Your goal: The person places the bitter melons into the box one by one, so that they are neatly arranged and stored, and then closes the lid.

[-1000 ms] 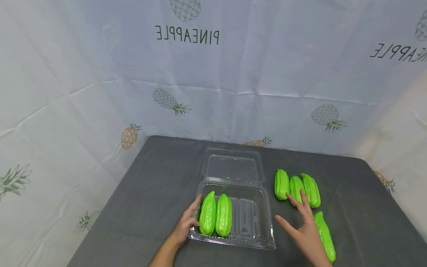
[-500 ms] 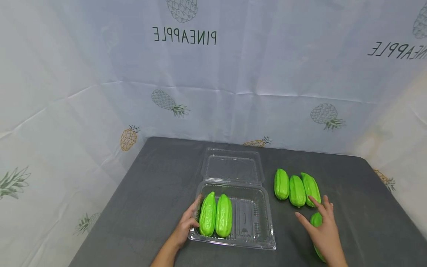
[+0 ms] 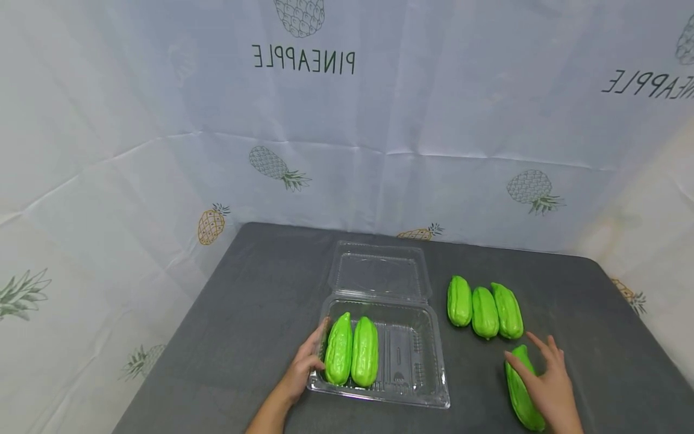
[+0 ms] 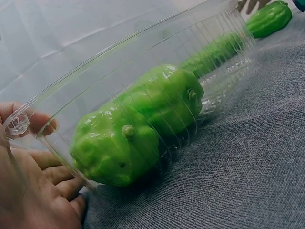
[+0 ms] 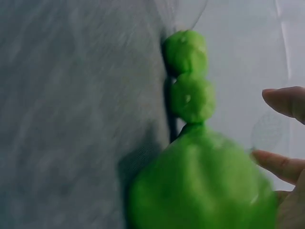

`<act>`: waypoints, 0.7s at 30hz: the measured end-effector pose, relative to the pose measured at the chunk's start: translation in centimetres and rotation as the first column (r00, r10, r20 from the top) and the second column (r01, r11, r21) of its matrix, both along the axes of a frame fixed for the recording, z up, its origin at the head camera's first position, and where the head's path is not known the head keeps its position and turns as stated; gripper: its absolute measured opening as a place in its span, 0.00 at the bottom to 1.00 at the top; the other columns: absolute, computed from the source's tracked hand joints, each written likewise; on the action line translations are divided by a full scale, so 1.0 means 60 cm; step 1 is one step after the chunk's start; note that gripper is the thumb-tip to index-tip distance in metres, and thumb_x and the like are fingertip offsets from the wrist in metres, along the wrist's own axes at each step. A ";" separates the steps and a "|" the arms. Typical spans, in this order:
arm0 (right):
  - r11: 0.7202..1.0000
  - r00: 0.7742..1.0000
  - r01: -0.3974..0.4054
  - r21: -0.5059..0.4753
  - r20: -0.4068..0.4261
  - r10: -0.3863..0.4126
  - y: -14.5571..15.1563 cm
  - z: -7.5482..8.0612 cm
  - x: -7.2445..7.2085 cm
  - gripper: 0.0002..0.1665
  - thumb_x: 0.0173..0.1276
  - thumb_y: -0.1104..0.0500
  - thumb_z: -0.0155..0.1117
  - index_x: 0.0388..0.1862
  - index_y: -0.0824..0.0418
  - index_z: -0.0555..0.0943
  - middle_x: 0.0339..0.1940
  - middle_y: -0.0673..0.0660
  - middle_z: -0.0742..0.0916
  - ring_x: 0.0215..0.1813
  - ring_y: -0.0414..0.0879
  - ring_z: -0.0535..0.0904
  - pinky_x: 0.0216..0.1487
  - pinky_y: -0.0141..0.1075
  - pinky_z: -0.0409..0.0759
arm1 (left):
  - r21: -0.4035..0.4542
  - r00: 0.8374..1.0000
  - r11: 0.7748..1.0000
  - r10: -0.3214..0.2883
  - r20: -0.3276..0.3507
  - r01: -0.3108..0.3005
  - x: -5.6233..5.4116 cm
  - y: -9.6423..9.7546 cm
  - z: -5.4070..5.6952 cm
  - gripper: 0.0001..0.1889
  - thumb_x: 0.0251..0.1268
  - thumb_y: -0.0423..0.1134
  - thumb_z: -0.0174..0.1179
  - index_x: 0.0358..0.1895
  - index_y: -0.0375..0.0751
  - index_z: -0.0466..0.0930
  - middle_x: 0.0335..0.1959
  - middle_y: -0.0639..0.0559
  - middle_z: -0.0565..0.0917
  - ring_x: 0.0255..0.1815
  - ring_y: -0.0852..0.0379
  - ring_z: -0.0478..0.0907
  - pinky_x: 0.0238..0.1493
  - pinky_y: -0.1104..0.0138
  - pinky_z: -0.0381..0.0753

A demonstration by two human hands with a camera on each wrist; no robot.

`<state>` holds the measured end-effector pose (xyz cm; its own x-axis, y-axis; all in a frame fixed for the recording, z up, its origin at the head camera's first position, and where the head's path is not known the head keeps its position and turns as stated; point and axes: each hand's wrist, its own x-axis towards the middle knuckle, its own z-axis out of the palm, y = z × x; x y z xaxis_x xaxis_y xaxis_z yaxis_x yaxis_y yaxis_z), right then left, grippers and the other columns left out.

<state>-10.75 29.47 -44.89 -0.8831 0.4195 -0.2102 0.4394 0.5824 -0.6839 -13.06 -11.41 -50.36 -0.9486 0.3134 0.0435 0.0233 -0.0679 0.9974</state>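
My left hand (image 3: 300, 366) grips the left wall of a clear plastic clamshell container (image 3: 403, 395), thumb over the rim and fingers outside, as the left wrist view shows. Two bright green, lumpy bitter melons (image 3: 338, 352) (image 3: 365, 352) lie side by side in its left half. At the right, my right hand (image 3: 552, 386) hovers over a single bitter melon (image 3: 519, 392), thumb and fingers spread apart. The thumb overlaps this melon in the head view. Blurred and close, the same melon (image 5: 200, 186) fills the bottom of the right wrist view, beside the extended fingers (image 5: 281, 164).
Three more bitter melons (image 3: 485, 313) lie in a row right of the container, beyond my right hand. The container's lid (image 3: 379, 271) lies folded back behind it on the dark grey table (image 3: 260, 289). A pineapple-print curtain (image 3: 379, 181) hangs around the table.
My right hand has moved right and toward me, from near the row of three melons to the single nearer one. My left hand stays on the container.
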 end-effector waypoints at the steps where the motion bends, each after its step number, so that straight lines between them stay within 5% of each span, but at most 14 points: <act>1: 1.000 1.000 0.002 -0.002 0.009 -0.002 0.004 -0.004 0.000 0.48 0.64 0.47 0.57 0.74 0.66 0.49 0.74 0.68 0.34 0.71 0.68 0.22 0.63 0.71 0.37 | 0.000 1.000 1.000 0.000 0.002 0.000 0.000 0.000 0.000 0.44 0.40 0.25 0.42 0.71 0.24 0.43 0.74 0.32 0.45 0.64 0.86 0.50 0.60 0.87 0.50; 7: 1.000 0.998 0.013 0.012 0.063 -0.014 0.021 -0.020 0.003 0.50 0.64 0.39 0.53 0.74 0.66 0.49 0.74 0.71 0.39 0.71 0.74 0.36 0.62 0.69 0.46 | -0.011 0.999 1.000 0.006 0.031 -0.006 0.000 0.001 0.003 0.45 0.40 0.25 0.42 0.71 0.26 0.43 0.74 0.35 0.46 0.64 0.85 0.49 0.60 0.87 0.50; 16: 0.999 0.989 -0.038 0.039 0.148 0.032 0.031 -0.030 0.006 0.56 0.60 0.32 0.52 0.73 0.67 0.50 0.69 0.77 0.56 0.65 0.75 0.52 0.62 0.65 0.56 | -0.015 0.999 1.000 0.009 0.041 -0.009 0.000 0.001 0.004 0.45 0.39 0.26 0.42 0.72 0.27 0.44 0.75 0.36 0.47 0.75 0.48 0.38 0.60 0.87 0.49; 21: 0.997 0.987 -0.070 0.025 0.147 0.066 0.031 -0.036 0.008 0.58 0.60 0.30 0.50 0.73 0.68 0.47 0.68 0.78 0.57 0.66 0.73 0.54 0.63 0.63 0.56 | -0.014 0.999 1.000 0.005 0.041 -0.005 0.000 0.001 0.005 0.45 0.39 0.26 0.42 0.72 0.26 0.43 0.75 0.36 0.46 0.75 0.48 0.38 0.60 0.87 0.49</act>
